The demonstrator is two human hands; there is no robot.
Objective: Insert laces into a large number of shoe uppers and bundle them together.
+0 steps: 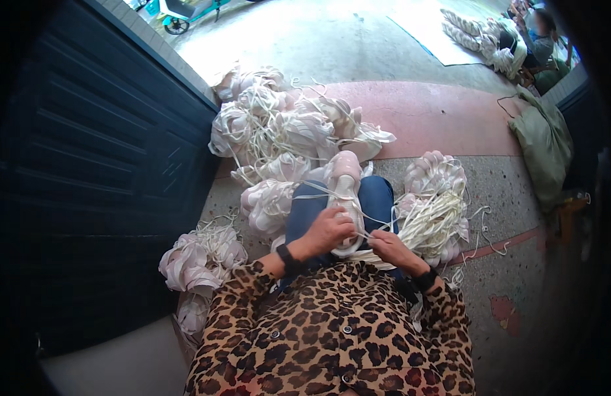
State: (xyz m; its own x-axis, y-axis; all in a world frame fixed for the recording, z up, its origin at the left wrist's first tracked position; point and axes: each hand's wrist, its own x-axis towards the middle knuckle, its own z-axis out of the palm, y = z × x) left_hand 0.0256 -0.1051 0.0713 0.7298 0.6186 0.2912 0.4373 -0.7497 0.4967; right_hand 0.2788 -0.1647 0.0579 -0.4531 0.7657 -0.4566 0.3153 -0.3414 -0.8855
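A pale pink-and-white shoe (345,191) lies lengthwise on my lap, toe pointing away, resting between my knees in blue jeans (378,198). My left hand (326,231) grips the shoe's near end from the left. My right hand (388,245) pinches a thin white lace (371,224) that runs across to the shoe. Both forearms wear leopard-print sleeves and dark wrist bands.
Heaps of the same pale shoes with loose laces lie ahead (286,125), at my left (200,261) and at my right knee (434,204). A dark panelled door (101,171) stands at left. An olive sack (546,145) lies right; another person (540,39) sits far off.
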